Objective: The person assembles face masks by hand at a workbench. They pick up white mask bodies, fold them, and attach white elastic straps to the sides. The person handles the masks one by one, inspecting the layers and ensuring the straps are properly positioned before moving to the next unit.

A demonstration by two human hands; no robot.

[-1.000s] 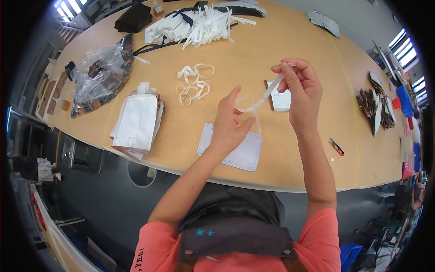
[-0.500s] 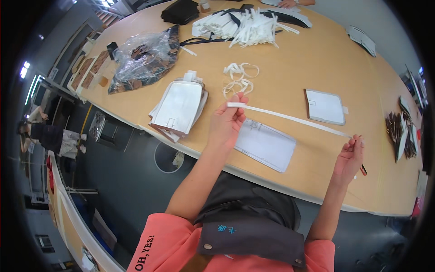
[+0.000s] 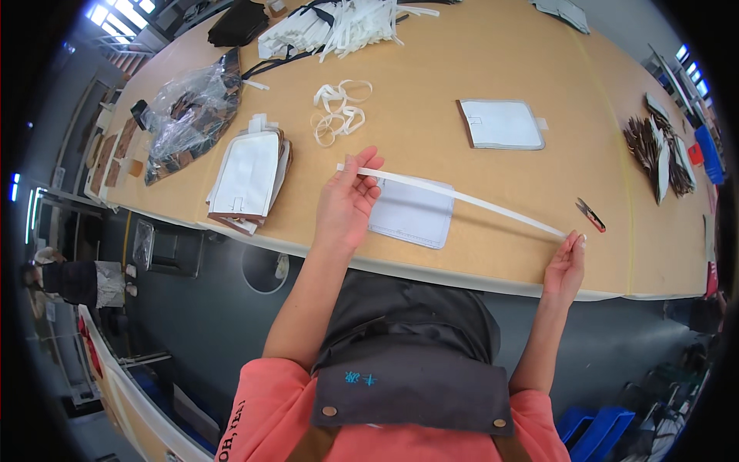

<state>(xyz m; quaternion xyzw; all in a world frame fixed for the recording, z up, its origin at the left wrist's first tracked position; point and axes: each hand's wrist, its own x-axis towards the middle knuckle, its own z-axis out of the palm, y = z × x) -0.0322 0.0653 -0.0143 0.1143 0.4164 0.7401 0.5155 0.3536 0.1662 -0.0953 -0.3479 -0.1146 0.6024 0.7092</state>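
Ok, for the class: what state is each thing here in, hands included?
Left hand, pinching the white strip near one end
Right hand, pinching toward its other end
White strip, stretched nearly straight
Near panel, lying flat
Far panel, lying flat
Panel stack, uneven
Loose strips, curled
White strip bundle, heaped
Snips, lying down; blades too small to judge
Clear plastic, crumpled

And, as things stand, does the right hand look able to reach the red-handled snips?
Probably yes: the snips lie just beyond the right hand and nothing seems in the way, though that hand holds one end of the white strip.
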